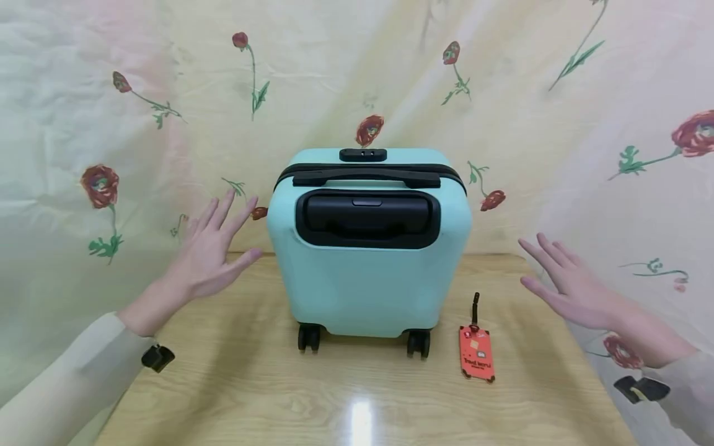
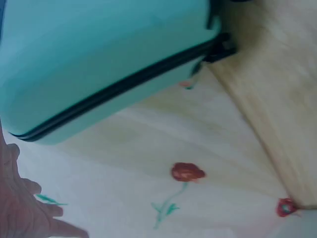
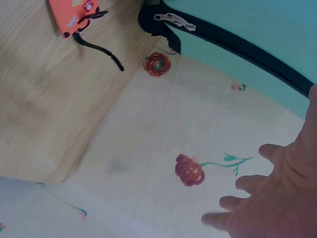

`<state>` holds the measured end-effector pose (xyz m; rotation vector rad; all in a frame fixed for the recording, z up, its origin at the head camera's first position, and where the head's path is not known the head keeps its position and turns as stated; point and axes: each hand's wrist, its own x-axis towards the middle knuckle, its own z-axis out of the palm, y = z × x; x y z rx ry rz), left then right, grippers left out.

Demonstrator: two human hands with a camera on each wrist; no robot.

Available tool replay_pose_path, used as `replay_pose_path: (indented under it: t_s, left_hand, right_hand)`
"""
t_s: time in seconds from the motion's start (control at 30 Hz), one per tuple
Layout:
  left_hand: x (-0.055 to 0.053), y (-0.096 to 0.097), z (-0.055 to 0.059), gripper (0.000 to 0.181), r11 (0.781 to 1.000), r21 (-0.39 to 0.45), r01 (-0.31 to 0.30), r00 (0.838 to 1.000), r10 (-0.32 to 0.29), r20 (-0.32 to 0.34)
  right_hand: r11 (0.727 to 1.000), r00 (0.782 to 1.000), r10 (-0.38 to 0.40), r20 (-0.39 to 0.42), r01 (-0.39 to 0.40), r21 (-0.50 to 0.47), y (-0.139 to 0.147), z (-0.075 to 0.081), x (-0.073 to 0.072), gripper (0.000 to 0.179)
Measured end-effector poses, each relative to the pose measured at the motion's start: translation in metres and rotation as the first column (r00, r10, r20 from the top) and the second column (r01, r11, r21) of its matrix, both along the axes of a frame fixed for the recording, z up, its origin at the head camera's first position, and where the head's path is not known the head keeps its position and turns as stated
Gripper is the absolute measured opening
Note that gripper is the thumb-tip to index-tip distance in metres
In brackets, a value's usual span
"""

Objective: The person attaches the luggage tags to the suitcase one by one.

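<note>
A mint-green suitcase (image 1: 368, 285) stands upright on its wheels, with a black carry handle (image 1: 366, 176) on top and a recessed black pull handle (image 1: 368, 214) facing me. To its left my left hand (image 1: 209, 254) is raised with fingers spread, touching nothing. On the other side my right hand (image 1: 574, 288) hovers with straight fingers, also apart from everything. A red luggage tag (image 1: 476, 354) with a black strap (image 1: 475, 310) lies flat between the suitcase and my right hand. In the right wrist view, a zip pull (image 3: 175, 21) shows on the suitcase's black zip band.
The suitcase and tag rest on a wooden table (image 1: 251, 396), whose back and side edges show. Behind and beside it hangs a pale cloth (image 1: 312, 74) printed with red flowers. A dark device is strapped at each sleeve cuff.
</note>
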<state>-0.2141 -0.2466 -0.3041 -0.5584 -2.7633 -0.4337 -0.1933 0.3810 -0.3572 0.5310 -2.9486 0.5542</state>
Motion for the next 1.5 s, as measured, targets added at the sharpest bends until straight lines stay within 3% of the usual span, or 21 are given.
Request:
replay_pose_path:
  t_s: [0.17, 0.33, 0.57, 0.77, 0.93, 1.17, 1.3, 1.5]
  left_hand:
    - [-0.007, 0.015, 0.015, 0.080, 1.000, 0.008, 0.013, 1.000, -0.013, -0.018]
    - [-0.015, 0.029, 0.025, 0.079, 0.995, 0.075, 0.064, 0.997, -0.061, -0.040]
    - [-0.026, 0.045, 0.037, 0.077, 0.978, 0.139, 0.156, 0.982, -0.138, -0.130]
    - [-0.032, 0.057, 0.046, 0.075, 0.971, 0.131, 0.200, 0.970, -0.177, -0.166]
    - [-0.035, 0.066, 0.050, 0.073, 0.962, 0.135, 0.239, 0.957, -0.209, -0.200]
    - [-0.040, 0.076, 0.051, 0.071, 0.942, 0.136, 0.305, 0.935, -0.270, -0.231]
    - [-0.041, 0.079, 0.050, 0.068, 0.943, 0.138, 0.304, 0.936, -0.269, -0.225]
    - [-0.042, 0.082, 0.048, 0.064, 0.949, 0.139, 0.285, 0.946, -0.255, -0.200]
  right_hand:
    - [1.000, 1.000, 0.022, 0.012, -0.022, -0.020, -0.008, 0.000, -0.004, 0.073]
    - [0.999, 0.999, 0.037, 0.023, -0.037, -0.027, -0.014, -0.006, -0.004, 0.072]
    - [0.999, 0.998, 0.041, 0.039, -0.040, -0.028, -0.020, -0.015, -0.005, 0.070]
    - [0.999, 0.997, 0.050, 0.054, -0.049, -0.018, -0.026, -0.025, -0.006, 0.070]
    - [0.998, 0.998, 0.064, 0.026, -0.064, -0.013, -0.030, -0.033, -0.006, 0.069]
    - [0.994, 0.997, 0.077, 0.024, -0.075, -0.080, -0.035, -0.051, -0.005, 0.069]
    - [0.995, 0.998, 0.062, 0.018, -0.060, -0.074, -0.038, -0.059, -0.004, 0.070]
    - [0.997, 0.997, 0.016, 0.073, -0.010, -0.075, -0.042, -0.070, -0.001, 0.069]
